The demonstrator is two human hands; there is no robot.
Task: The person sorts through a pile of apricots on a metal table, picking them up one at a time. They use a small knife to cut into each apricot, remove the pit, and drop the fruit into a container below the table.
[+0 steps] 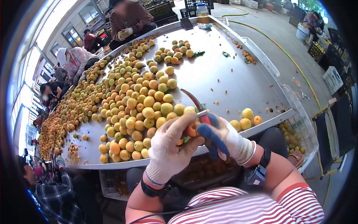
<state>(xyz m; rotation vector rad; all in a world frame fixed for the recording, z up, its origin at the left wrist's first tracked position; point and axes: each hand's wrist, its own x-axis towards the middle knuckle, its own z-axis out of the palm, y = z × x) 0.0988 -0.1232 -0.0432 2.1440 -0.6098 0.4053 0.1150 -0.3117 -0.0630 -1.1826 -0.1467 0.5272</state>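
Note:
My left hand [173, 145], in a white knit glove, is closed around an orange fruit [192, 129] that looks like a persimmon. Beside it, my right hand [220, 136], in a white glove with blue-coated fingers, grips a curved knife by its red handle [205, 118]. The dark, hooked blade [192, 98] points up and away over the table. The two hands meet close together at the table's near edge, and the fingers partly hide the fruit. Many loose yellow-orange fruits [148, 101] lie just beyond my left hand. Several more fruits [245, 124] sit to the right of my right hand.
The raised rim of the metal table [266, 121] runs in front of me. A plastic crate [304, 140] with fruit stands at the right, below the rim. A phone [187, 24] and a jar [202, 10] are at the far end. Other people [76, 61] work along the left side.

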